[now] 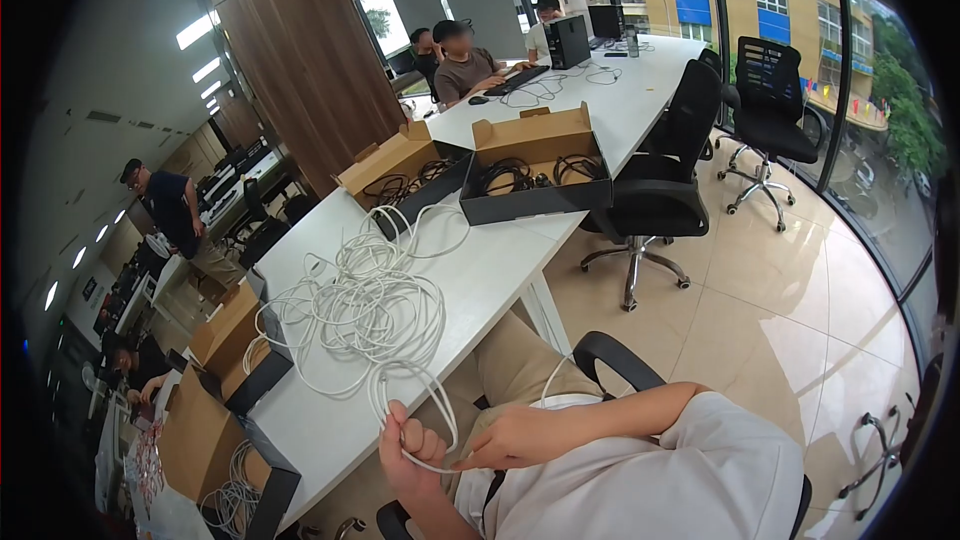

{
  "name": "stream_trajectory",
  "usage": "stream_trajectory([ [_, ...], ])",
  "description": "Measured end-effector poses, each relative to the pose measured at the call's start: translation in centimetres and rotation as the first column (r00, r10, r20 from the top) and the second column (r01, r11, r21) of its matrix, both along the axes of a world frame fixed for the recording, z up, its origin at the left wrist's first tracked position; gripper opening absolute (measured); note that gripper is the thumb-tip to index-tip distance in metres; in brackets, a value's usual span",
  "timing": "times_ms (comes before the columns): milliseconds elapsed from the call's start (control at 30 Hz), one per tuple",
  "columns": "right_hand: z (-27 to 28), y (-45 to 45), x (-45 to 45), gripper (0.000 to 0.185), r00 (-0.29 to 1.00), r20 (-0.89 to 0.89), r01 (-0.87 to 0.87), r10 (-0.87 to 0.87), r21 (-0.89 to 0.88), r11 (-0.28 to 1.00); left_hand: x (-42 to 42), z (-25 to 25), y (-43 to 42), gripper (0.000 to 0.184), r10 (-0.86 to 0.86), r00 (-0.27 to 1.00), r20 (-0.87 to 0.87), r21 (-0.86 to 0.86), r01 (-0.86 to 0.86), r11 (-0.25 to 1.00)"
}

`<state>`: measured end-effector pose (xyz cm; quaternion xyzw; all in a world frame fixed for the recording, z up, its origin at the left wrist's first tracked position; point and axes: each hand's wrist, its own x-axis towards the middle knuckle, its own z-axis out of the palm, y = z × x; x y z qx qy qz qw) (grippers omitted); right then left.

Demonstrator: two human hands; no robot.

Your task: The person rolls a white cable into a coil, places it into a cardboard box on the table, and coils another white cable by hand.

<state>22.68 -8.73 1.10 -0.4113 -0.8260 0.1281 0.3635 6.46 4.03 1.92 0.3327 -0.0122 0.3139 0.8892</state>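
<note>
My left hand (408,448) is closed around several loops of white cable (437,387), held just off the table's near edge. The fingers of my right hand (505,438) are closed at the lower part of the same loops, close beside my left hand. A single strand of the cable also rises over my lap behind the right wrist. In front of my hands, a large tangled pile of white cable (370,305) lies on the white table (500,250), and the held loops run up to it.
Open cardboard boxes with black cables, one a box (535,205), stand beyond the pile. Boxes with pale cables, one a box (268,380), line the left edge. Black office chairs (650,205) stand to the right. People (470,65) sit at the far end; another person (170,205) stands left.
</note>
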Motion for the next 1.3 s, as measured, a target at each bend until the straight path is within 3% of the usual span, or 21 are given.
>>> stream_trajectory([
  [200,1.4,-0.9,2.0,0.027,0.983,-0.153,0.106,-0.102,0.015,0.994,1.4,0.9,-0.6,0.025,-0.128,0.992,-0.002,0.251,0.124,0.96],
  [300,2.2,-1.3,3.0,0.036,0.837,-0.36,0.483,-0.413,0.128,0.866,1.8,0.9,-0.7,0.028,-0.244,0.968,-0.05,0.262,0.248,0.933],
  [400,3.6,-1.2,3.8,0.059,0.679,-0.362,0.733,-0.639,0.276,0.622,2.5,1.1,-1.1,0.028,-0.433,0.893,-0.119,0.23,0.449,0.863],
  [433,3.6,-1.2,4.2,0.068,0.675,-0.303,0.738,-0.673,0.25,0.627,2.9,1.0,-1.0,0.027,-0.516,0.844,-0.149,0.212,0.537,0.817],
  [533,2.5,-0.2,5.3,0.061,0.707,-0.419,0.647,-0.57,0.056,0.761,3.6,0.9,-0.5,0.025,-0.614,0.756,-0.228,0.181,0.652,0.736],
  [600,2.0,0.6,5.9,0.041,0.72,-0.485,0.547,-0.496,-0.042,0.836,3.9,1.2,0.0,0.025,-0.596,0.759,-0.261,0.204,0.647,0.734],
  [667,1.9,1.0,6.3,0.031,0.729,-0.492,0.508,-0.476,-0.076,0.858,3.3,0.8,0.9,0.027,-0.569,0.789,-0.23,0.214,0.612,0.761],
  [767,2.7,1.3,6.6,0.025,0.79,-0.482,0.449,-0.379,0.035,0.893,2.4,-0.4,1.7,0.028,-0.528,0.836,-0.148,0.227,0.548,0.805],
  [867,2.7,1.7,5.7,0.019,0.664,-0.674,0.313,-0.322,-0.141,0.939,1.6,-0.2,1.7,0.027,-0.256,0.922,-0.289,0.299,0.341,0.891],
  [967,2.6,1.8,5.2,0.017,0.57,-0.779,0.12,-0.26,-0.234,0.965,1.7,0.3,0.9,0.029,0.085,0.946,-0.313,0.376,0.041,0.926],
  [1033,3.2,1.7,5.4,0.018,0.609,-0.748,0.106,-0.264,-0.253,0.962,2.1,0.0,0.7,0.037,0.259,0.932,-0.254,0.438,-0.127,0.89],
  [1133,3.3,1.2,5.4,0.018,0.609,-0.736,0.103,-0.295,-0.295,0.95,2.3,-0.4,0.5,0.046,0.325,0.93,-0.172,0.536,-0.188,0.823],
  [1233,3.8,0.3,5.5,0.02,0.638,-0.695,0.152,-0.333,-0.31,0.938,2.4,-0.3,0.0,0.052,0.362,0.916,-0.174,0.5,-0.234,0.833],
  [1300,4.1,-0.4,5.8,0.021,0.684,-0.647,0.204,-0.338,-0.275,0.939,2.4,-0.1,-0.2,0.054,0.271,0.944,-0.189,0.37,-0.187,0.91],
])
